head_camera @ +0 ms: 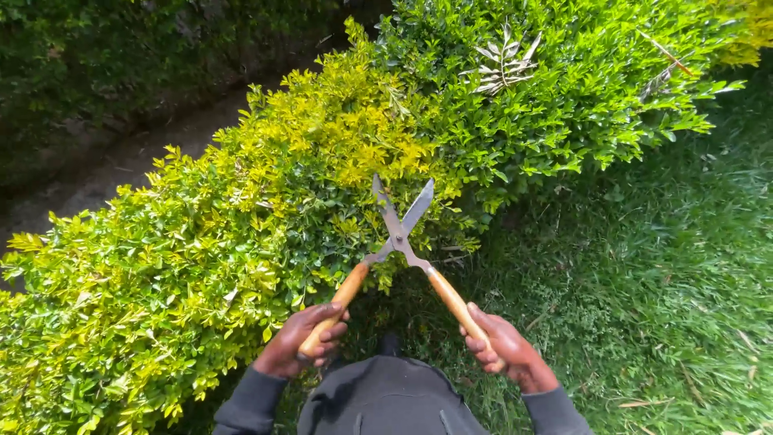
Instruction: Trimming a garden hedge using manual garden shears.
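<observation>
Gripping both wooden handles, left hand and right hand hold the hedge shears at centre, blades parted over the hedge toward twelve o'clock. Trimming looks under way; squeezing the handles together seems next.

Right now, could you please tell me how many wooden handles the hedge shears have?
2: the left handle is gripped by the left hand, the right handle by the right hand.
</observation>
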